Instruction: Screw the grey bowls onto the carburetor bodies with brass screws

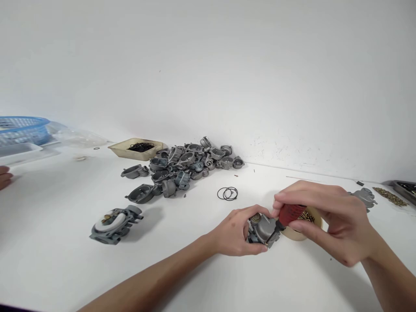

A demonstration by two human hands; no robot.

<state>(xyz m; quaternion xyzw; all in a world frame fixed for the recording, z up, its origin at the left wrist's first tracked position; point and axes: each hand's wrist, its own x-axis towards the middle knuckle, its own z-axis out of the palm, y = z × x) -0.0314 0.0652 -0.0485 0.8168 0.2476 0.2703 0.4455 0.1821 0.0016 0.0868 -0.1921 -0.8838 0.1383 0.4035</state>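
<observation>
My left hand (238, 232) is closed around a grey metal carburetor (264, 229), thumb and fingers on its sides. In my right hand (331, 221) is a screwdriver with a red handle (290, 214), gripped between thumb and fingers. Its shaft slants down to the carburetor's near edge, where a small brass-coloured screw (267, 245) shows at the tip. Behind the screwdriver sits a round pale bowl (320, 221) of brass-coloured screws, partly hidden by my right hand. Black rubber rings (227, 193) lie on the table left of it.
A heap of grey metal bowls (186, 160) lies near the wall beside a tan tray (118, 149) of black rings. Another carburetor body (113, 224) with a white float lies at left. A blue basket (24, 130) and another person's hand (4, 177) are far left; brass screws (390, 197) lie right.
</observation>
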